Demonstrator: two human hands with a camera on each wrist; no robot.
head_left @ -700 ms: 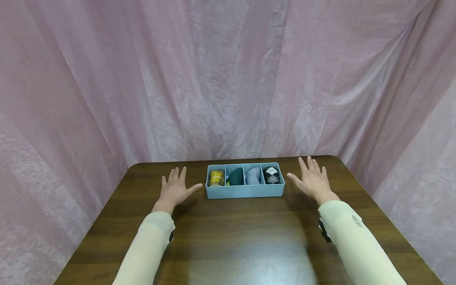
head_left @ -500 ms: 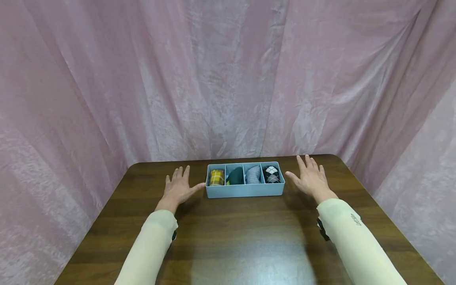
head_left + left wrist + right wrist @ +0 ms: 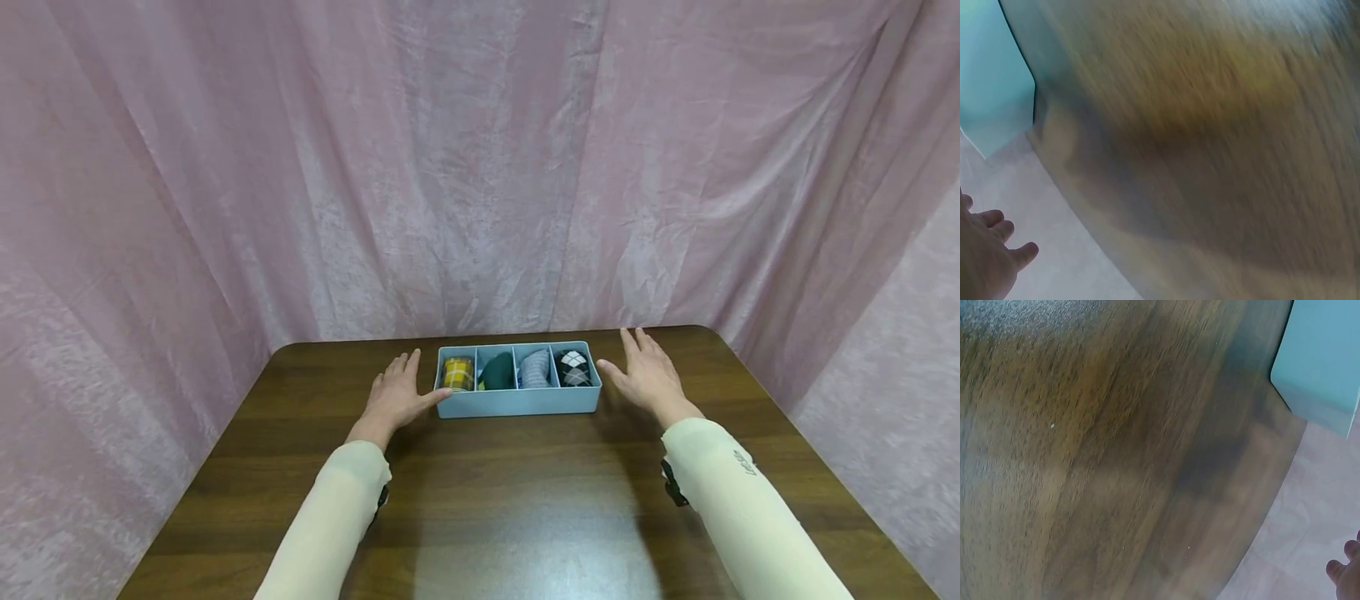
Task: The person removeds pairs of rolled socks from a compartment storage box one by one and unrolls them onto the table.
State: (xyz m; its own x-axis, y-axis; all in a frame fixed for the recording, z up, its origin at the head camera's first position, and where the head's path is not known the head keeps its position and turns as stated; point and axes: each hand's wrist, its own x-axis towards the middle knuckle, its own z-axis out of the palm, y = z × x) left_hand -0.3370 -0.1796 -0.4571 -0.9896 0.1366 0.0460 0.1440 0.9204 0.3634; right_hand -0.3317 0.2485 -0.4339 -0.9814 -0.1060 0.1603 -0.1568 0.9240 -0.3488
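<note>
A light blue divided box (image 3: 517, 404) stands near the far edge of the table. Its compartments hold rolled socks: a yellow plaid one (image 3: 458, 373) at the left, a dark green one (image 3: 497, 372), a grey ribbed one (image 3: 535, 369) and a black argyle one (image 3: 573, 368) at the right. My left hand (image 3: 397, 398) is just left of the box, fingers extended, its thumb overlapping the box's front left corner in the head view. To the right of the box my right hand (image 3: 647, 377) hovers with fingers spread, thumb pointing at the right end. Neither hand grips anything.
The brown wooden table (image 3: 517, 500) has rounded far corners. Behind it hangs a pink velvet curtain (image 3: 495, 167), which also runs along both sides. Pale sleeves cover both forearms, with a dark wrist device (image 3: 672, 483) under the right cuff.
My left hand has moved right, bringing its thumb to the box's left end. My right hand has shifted slightly left toward the box. The box stays in place.
</note>
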